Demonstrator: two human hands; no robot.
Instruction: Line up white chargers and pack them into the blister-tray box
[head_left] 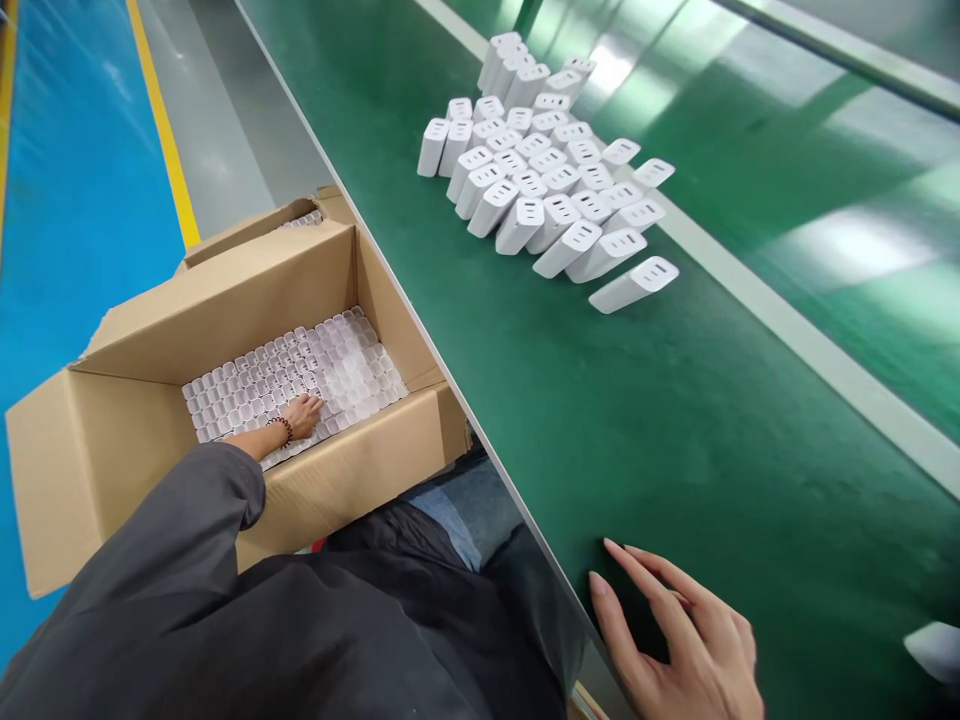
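Note:
My left hand [303, 416], with a dark coiled band at the wrist, reaches down into an open cardboard box [225, 300]. Its fingers are partly spread and touch the tops of white charger blocks [255, 385] packed in tight rows. I cannot make out any block lifted between them. My right hand [679, 640] rests over the near edge of the green conveyor belt [525, 400], fingers apart and holding nothing. Farther up the belt stands a cluster of white chargers [559, 180], their port faces upward, several of them leaning. One charger [634, 285] stands slightly apart at the near end.
A white object [934, 650] shows partly at the right edge, blurred. Behind the box is another carton [255, 232] with similar pieces. The belt's metal edge [390, 280] runs beside the box. A blue floor [82, 150] with a yellow line lies at left.

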